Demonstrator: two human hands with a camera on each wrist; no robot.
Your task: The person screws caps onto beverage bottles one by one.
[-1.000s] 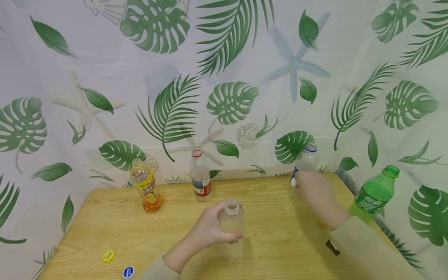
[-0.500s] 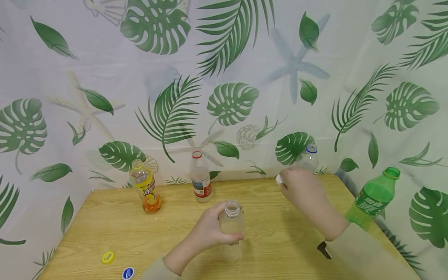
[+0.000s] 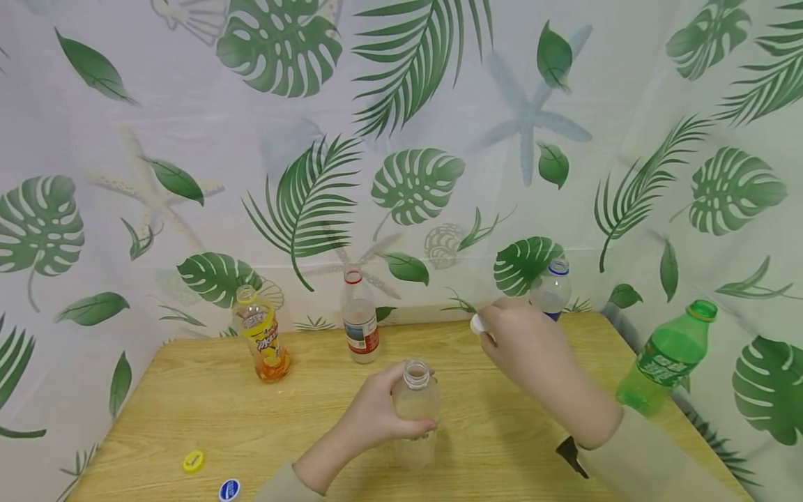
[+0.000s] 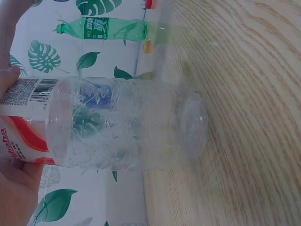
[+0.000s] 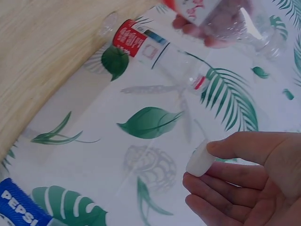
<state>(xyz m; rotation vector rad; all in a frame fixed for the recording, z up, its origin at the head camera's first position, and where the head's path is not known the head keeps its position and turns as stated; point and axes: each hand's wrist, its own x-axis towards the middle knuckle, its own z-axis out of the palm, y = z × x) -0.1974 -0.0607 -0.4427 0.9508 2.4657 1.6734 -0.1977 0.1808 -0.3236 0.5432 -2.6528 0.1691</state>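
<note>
My left hand (image 3: 376,408) grips a clear, open-topped plastic bottle (image 3: 417,400) upright on the wooden table. Its red and white label (image 4: 26,125) shows in the left wrist view, and the bottle looks empty. Between thumb and fingers, my right hand (image 3: 527,348) pinches a small white bottle cap (image 5: 200,159). This cap is held in the air to the right of and beyond the bottle's mouth, apart from it. Behind my right hand stands a clear Pepsi bottle (image 3: 552,291) with a blue neck ring, partly hidden by the hand.
Along the back stand an uncapped bottle (image 3: 265,338) with orange liquid and a clear bottle (image 3: 360,328) with a red neck ring. A green bottle (image 3: 668,355) stands at the right edge. A yellow cap (image 3: 194,461) and a blue cap (image 3: 229,489) lie front left.
My right hand has moved left from beside the Pepsi bottle, carrying the white cap. My left hand and its bottle have stayed in place.
</note>
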